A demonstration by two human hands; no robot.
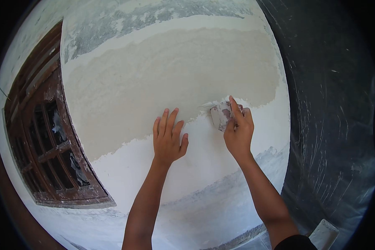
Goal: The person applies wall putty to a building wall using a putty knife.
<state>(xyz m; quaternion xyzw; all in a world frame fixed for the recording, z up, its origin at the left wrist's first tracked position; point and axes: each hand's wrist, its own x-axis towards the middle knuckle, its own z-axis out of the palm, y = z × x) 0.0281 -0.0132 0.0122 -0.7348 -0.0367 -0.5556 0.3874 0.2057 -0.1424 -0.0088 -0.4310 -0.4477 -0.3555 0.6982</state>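
Before me is a wall point(204, 166) with a wide damp-looking beige band of plaster point(171, 71) between whiter areas. My left hand point(167, 139) lies against the wall at the lower edge of that band, fingers spread, holding nothing. To its right, my right hand point(239, 129) is closed around a putty scraper point(220, 116), its index finger stretched along the top. White filler and reddish-brown patches cover the scraper. It rests at the ragged border between beige and white, where a small ridge of filler point(207, 104) shows at its left. The fingers hide its grip.
A brown wooden window frame point(62, 154) with dark panes, spotted with white, is set in the wall at left. Dark sheeting point(329, 104) with white splashes hangs along the right. A whitish, plaster-smeared container point(324, 235) stands at the lower right beside my right arm.
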